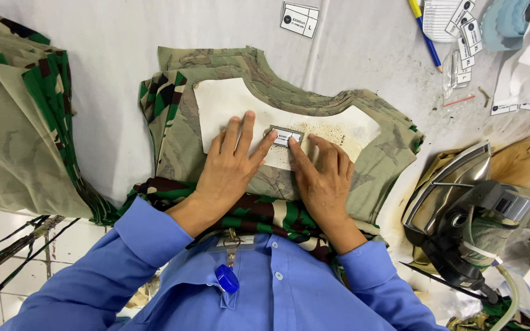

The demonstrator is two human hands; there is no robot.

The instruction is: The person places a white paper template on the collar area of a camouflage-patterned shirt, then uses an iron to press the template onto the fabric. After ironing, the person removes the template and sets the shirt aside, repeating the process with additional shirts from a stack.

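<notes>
Blue sleeves [154, 257] lead out to both hands lying flat and unclenched, the left hand [231, 162] pressing the white template [228, 101] while its fingertip, with the right hand's [325, 178], pins a small label [286, 136] at the template's cut-out window, over the stacked camouflage pieces [216, 67]. Should either finger slide, I judge the label could sit crooked, and the iron [461, 214] resting just right of the stack might catch a sleeve. No container holds anything; spare labels [300, 18] and a pen [424, 34] lie loose on the table [111, 37].
</notes>
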